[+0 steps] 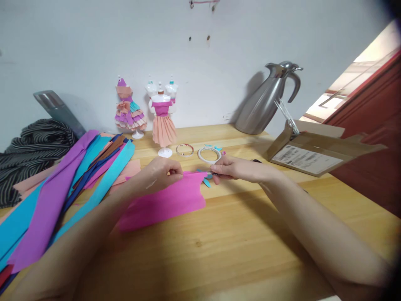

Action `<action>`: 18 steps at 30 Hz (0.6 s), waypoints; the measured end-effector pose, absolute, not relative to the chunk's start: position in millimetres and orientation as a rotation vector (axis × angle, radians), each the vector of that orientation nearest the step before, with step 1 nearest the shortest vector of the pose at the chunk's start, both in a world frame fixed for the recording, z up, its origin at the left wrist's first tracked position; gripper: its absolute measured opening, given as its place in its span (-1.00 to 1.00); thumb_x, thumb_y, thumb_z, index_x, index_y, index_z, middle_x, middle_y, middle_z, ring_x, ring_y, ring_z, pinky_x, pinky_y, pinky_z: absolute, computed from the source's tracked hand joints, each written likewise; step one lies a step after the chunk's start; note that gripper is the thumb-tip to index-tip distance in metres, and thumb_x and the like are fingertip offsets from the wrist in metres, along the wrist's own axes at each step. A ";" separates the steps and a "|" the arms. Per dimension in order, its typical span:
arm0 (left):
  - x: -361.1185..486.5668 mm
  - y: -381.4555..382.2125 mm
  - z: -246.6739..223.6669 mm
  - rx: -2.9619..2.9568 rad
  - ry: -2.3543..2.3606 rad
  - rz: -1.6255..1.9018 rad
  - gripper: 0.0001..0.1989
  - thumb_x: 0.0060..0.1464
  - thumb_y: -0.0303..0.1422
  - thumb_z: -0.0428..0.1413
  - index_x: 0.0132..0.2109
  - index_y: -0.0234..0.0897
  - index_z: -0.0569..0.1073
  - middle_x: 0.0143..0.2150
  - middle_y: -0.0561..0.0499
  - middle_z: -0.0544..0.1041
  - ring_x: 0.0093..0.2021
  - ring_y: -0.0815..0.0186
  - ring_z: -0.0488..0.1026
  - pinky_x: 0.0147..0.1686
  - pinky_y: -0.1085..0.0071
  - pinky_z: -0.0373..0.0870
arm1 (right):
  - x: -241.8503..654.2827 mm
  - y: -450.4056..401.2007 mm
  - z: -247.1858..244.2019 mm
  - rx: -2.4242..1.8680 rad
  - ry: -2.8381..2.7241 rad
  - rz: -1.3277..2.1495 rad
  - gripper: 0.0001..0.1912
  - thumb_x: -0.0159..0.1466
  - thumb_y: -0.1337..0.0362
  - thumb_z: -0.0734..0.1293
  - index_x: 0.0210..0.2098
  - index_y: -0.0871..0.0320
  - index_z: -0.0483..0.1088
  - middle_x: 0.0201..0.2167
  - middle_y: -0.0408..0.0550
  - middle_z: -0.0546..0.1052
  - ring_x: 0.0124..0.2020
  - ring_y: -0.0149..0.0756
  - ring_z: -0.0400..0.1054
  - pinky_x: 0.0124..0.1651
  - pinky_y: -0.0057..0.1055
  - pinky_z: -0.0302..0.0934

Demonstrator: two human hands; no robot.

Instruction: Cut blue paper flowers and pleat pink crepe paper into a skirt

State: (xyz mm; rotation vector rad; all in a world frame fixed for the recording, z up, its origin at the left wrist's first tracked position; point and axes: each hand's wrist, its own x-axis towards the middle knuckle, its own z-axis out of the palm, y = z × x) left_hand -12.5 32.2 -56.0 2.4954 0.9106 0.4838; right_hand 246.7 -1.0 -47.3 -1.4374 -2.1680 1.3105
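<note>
A bright pink sheet of crepe paper [171, 200] lies across the table, its top edge pinched by the curled fingers of my left hand [161, 172]. My right hand [230, 168] is closed around small scissors [213, 172]; their thin blades point left along the paper's top right corner. Most of the scissors' handle is hidden by my fingers. Small blue paper pieces [206, 182] lie under and beside the blades. Just behind my right hand rests a roll of white tape [199, 155], with a thinner tape ring [177, 150] to its left.
Strips of coloured crepe paper [52, 209] are heaped at the left, beside striped dark cloth [40, 140]. Small dress forms wearing a pink-and-peach dress [164, 129] and a ruffled dress [127, 113] stand by the wall. A steel jug [265, 104] and an open cardboard box [308, 156] are at the right.
</note>
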 end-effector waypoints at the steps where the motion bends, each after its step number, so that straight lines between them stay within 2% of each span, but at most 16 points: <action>1: -12.5 31.7 -55.8 2.499 0.912 0.483 -0.84 -0.01 -0.45 0.01 -0.49 -0.30 0.45 -0.56 0.11 0.45 -0.53 0.46 0.26 -0.51 0.52 0.11 | 247.0 -0.9 -47.5 -1.435 -2.165 1.309 -0.35 0.26 -0.23 0.15 -0.54 0.22 0.43 -0.72 -0.30 0.02 -0.65 -0.48 -0.12 -0.52 -0.39 -0.23; 13: -10.8 28.3 -49.5 2.535 0.918 0.480 -0.83 -0.02 -0.47 0.01 -0.49 -0.30 0.46 -0.56 0.11 0.46 -0.53 0.46 0.25 -0.50 0.51 0.10 | 247.6 2.6 -53.3 -1.400 -2.184 1.254 -0.36 0.23 -0.24 0.18 -0.59 0.21 0.39 -0.73 -0.28 0.04 -0.66 -0.49 -0.13 -0.54 -0.39 -0.26; 18: -11.5 30.0 -51.9 2.548 0.887 0.492 -0.83 -0.02 -0.47 0.01 -0.50 -0.30 0.45 -0.59 0.12 0.42 -0.55 0.47 0.23 -0.51 0.53 0.10 | 247.3 1.4 -53.1 -1.374 -2.147 1.307 -0.37 0.26 -0.21 0.18 -0.55 0.23 0.44 -0.74 -0.29 0.03 -0.67 -0.51 -0.14 -0.56 -0.39 -0.29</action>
